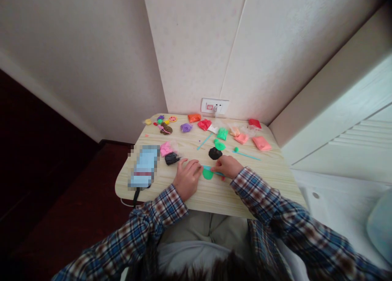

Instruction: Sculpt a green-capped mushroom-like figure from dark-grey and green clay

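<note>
A flat green clay piece [208,174] lies on the table before me, between my hands. Across its upper edge runs a blue plastic clay tool [206,168]. My right hand [228,167] is closed in a pinch on this tool, just right of the green piece. My left hand [187,178] has its fingers bent and its thumb and forefinger closed at the tool's left end; the fingertips partly hide the contact. A small red bit [223,178] sits under my right hand. Just beyond that hand lies a flattened black clay piece [215,153].
The wooden table [171,195] bears a phone [144,167] with a cable at left, a black clay packet [172,158], pink clay [166,149], green clay shapes [219,145], and blue sticks [204,142]. Several coloured clay packets line the back, below a wall socket [214,106].
</note>
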Demonstrator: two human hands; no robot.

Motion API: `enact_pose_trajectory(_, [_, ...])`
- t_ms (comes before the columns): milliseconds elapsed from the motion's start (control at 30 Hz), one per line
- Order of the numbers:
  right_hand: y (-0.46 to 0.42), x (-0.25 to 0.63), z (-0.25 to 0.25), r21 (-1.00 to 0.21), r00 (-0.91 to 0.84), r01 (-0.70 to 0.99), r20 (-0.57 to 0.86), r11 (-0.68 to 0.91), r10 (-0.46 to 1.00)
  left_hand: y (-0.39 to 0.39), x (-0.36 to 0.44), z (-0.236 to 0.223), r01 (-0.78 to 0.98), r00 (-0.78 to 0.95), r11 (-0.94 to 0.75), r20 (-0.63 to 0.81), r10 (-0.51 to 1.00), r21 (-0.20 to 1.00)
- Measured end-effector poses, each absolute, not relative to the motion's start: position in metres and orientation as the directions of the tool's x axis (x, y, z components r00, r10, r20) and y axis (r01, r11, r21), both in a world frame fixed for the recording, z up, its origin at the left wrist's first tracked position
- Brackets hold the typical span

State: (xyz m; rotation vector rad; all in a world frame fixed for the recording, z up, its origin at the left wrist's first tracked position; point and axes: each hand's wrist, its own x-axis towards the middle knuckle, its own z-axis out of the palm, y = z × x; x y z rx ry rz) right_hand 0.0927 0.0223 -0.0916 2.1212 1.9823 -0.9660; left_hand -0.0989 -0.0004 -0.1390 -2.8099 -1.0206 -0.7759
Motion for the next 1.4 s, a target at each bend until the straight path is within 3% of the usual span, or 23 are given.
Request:
enact_pose_trajectory(167, [0.019,0.094,-0.098,-0.408,-0.038,0.900,-0.424,-0.153,0.905,-0.003,-0.102,-0.135,0.612,0.655,-0.781,0.472,0.590,0.128])
enact_pose_trajectory(300, [-0.015,0.127,-0.104,-0.495,-0.049,0.862,-0.299,-0.111,0.953,-0.006,-0.099,-0.129,0.649,0.517,-0.716,0.542,0.663,0.257])
enact_pose_trajectory(400, [-0.044,0.153,-0.113,-0.475,0.029,0.873,-0.171,-0.109,0.985,-0.001,-0.085,-0.126,0.671,0.491,-0.666,0.476,0.729,0.327])
enact_pose_trajectory(633, [-0.063,0.160,-0.134,-0.449,0.108,0.894,0.206,-0.004,0.973,0.015,-0.067,-0.128,0.615,0.641,-0.735,0.363,0.677,0.285])
enact_pose_trajectory(800, [-0.070,0.141,-0.138,-0.519,0.147,0.852,0.372,0.073,0.916,0.018,-0.069,-0.120,0.616,0.658,-0.705,0.261,0.706,0.352])
enact_pose_trajectory(933, [-0.069,0.124,-0.137,-0.588,0.101,0.791,0.397,0.169,0.912,0.024,-0.068,-0.115,0.632,0.659,-0.656,0.160,0.735,0.412])
enact_pose_trajectory(1133, [-0.062,0.105,-0.133,-0.715,0.135,0.670,0.382,0.200,0.914,0.031,-0.068,-0.113,0.575,0.669,-0.637,0.152,0.727,0.513])
enact_pose_trajectory(1233, [-0.061,0.097,-0.130,-0.788,0.134,0.587,0.323,0.188,0.937,0.026,-0.070,-0.108,0.505,0.614,-0.571,0.195,0.765,0.648])
enact_pose_trajectory(1333, [-0.060,0.089,-0.123,-0.890,0.108,0.431,0.213,0.147,0.971,0.014,-0.070,-0.099,0.321,0.380,-0.385,0.255,0.889,0.865])
enact_pose_trajectory(1400, [-0.060,0.085,-0.115,-0.927,0.076,0.359,0.149,0.112,0.986,0.006,-0.066,-0.092,0.187,0.280,-0.258,0.200,0.939,0.948])
